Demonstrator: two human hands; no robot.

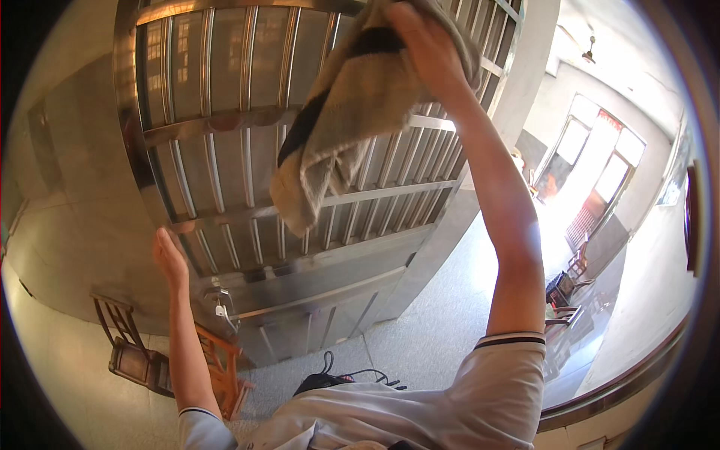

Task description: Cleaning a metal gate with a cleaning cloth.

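Note:
My right hand (433, 56) is raised high with a towel-like cloth (360, 95) under it. The cloth is beige and grey with dark bands. Its loose folds hang down across the bars of a shiny metal door (233, 121). My left hand (170, 259) is at the left edge of this door, around mid-height, and appears to hold its frame; some of its fingers are hidden. Below that hand sits the door's lever handle (222, 306), with what looks like a key or tag at the lock. The door's lower part is made of flat metal panels.
A dark wooden chair (132, 354) and an orange-brown wooden chair (222, 365) stand at lower left. On the right, a bright room has a doorway (590, 163), a ceiling fan (588, 56) and more chairs (562, 315) along the wall. Speckled floor (416, 343) lies below the door.

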